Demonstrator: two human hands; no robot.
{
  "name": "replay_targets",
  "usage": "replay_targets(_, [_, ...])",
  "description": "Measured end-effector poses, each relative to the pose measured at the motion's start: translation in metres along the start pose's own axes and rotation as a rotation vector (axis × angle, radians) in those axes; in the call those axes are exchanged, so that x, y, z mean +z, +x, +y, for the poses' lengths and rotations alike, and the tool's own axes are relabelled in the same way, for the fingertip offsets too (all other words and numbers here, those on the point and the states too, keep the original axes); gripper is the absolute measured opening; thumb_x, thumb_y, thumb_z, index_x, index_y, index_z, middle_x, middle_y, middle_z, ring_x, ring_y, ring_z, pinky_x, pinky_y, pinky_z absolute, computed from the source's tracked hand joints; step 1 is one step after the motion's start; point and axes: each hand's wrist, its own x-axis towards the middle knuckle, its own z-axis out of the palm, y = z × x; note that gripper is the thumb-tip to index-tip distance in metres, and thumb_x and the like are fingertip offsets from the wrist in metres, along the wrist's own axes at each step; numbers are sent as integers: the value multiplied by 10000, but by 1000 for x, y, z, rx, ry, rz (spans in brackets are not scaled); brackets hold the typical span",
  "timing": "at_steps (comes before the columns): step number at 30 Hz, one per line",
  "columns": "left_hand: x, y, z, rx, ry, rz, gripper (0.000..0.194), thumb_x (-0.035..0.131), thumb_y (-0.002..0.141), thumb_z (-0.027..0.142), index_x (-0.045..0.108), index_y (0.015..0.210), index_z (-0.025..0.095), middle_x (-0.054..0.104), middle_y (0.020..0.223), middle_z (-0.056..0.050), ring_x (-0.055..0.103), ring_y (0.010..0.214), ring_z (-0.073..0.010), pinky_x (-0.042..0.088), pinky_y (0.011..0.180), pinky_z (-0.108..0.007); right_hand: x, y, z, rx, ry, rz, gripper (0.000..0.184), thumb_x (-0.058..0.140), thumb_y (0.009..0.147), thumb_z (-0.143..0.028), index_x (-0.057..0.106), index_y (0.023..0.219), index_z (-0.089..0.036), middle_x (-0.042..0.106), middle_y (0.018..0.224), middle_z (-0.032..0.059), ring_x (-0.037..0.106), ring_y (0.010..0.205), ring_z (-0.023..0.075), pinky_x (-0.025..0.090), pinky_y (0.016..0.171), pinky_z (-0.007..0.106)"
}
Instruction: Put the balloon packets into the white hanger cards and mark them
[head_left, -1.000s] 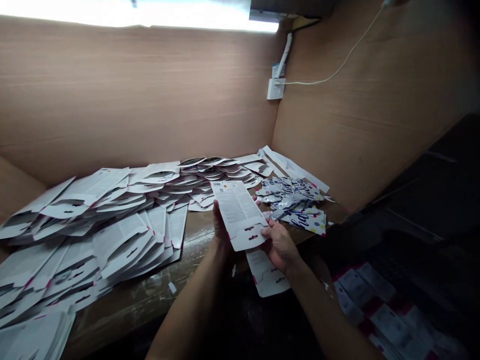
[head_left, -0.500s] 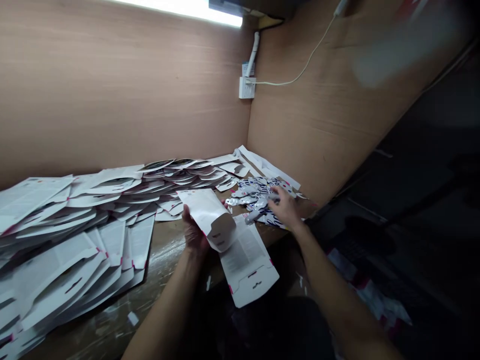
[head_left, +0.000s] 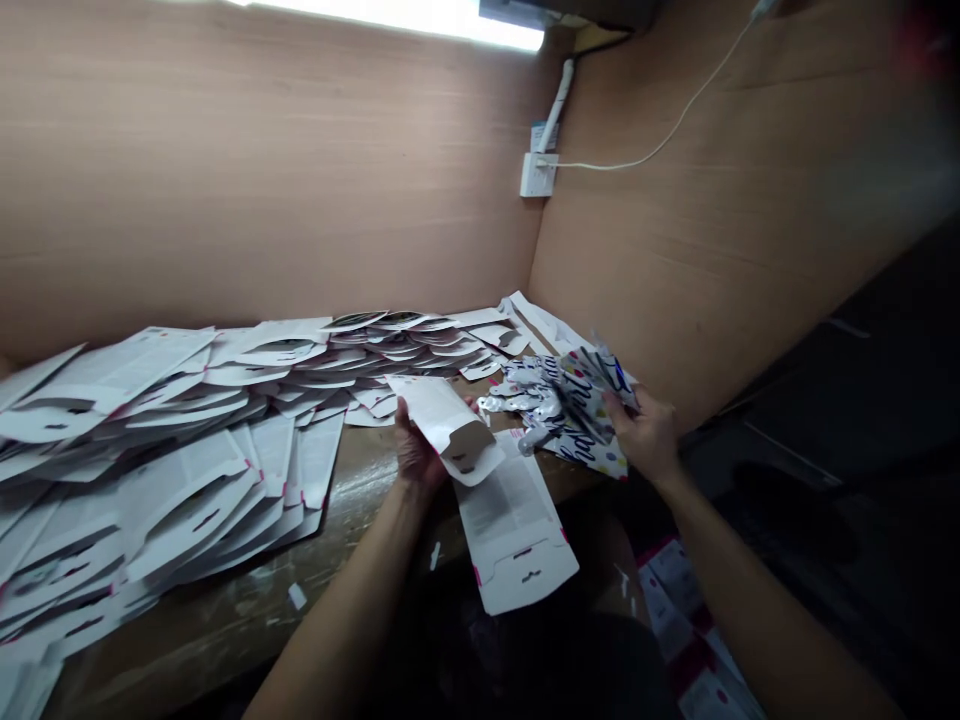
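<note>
My left hand (head_left: 417,452) is closed around a white cardboard packet (head_left: 442,408), its flapped end bulging open towards me. Beneath that packet lies a flat white packet (head_left: 510,520) with a slotted flap, sticking out past the table edge. On the right, my right hand (head_left: 646,432) pinches a folded foil balloon (head_left: 592,385) with coloured dots and dark lettering, lifted at the pile's right side. More silver folded foil balloons (head_left: 525,378) lie to its left, their tabs pointing left. Part of my left fingers is hidden behind the packet.
Overlapping white packets (head_left: 247,385) cover the table's left and back. A brown board wall (head_left: 300,200) stands behind, another on the right. A socket (head_left: 538,175) with a cable hangs in the corner. Paper scraps (head_left: 297,597) lie on the brown table (head_left: 352,510).
My right hand has moved right and lifted a folded foil balloon from the pile. My left hand still holds the packet. The view has turned slightly left.
</note>
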Motion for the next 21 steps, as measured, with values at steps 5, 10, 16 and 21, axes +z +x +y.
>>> replay_targets(5, [-2, 3, -6, 37, 45, 34, 944, 651, 837, 800, 540, 1479, 118, 742, 1229, -226, 725, 1122, -411, 555, 1025, -636, 17, -39, -68, -148, 96, -5, 270, 564, 1033, -373, 753, 1026, -179, 773, 902, 120, 722, 829, 258, 545, 811, 355])
replay_targets(10, [-5, 4, 7, 180, 84, 129, 803, 706, 850, 715, 612, 1398, 135, 771, 1051, -157, 756, 979, -351, 590, 976, -558, 52, -33, -80, -6, 317, -215, 307, 524, 1016, -350, 777, 1051, -179, 789, 1008, 115, 728, 934, 282, 556, 853, 382])
replay_targets(16, [-6, -5, 43, 439, 45, 62, 776, 623, 882, 774, 633, 1402, 197, 771, 1173, -132, 736, 1093, -341, 569, 1007, -516, 23, -14, -105, 48, 224, 172, 383, 568, 1034, -488, 756, 976, -159, 708, 777, 80, 633, 707, 227, 498, 719, 336])
replay_targets(21, [-3, -8, 45, 356, 46, 57, 927, 622, 780, 888, 638, 1402, 201, 758, 1233, -171, 713, 1152, -404, 550, 1004, -604, 17, -34, -159, -479, 101, -143, 312, 495, 1049, -196, 715, 1270, -183, 727, 895, 90, 659, 836, 243, 483, 711, 333])
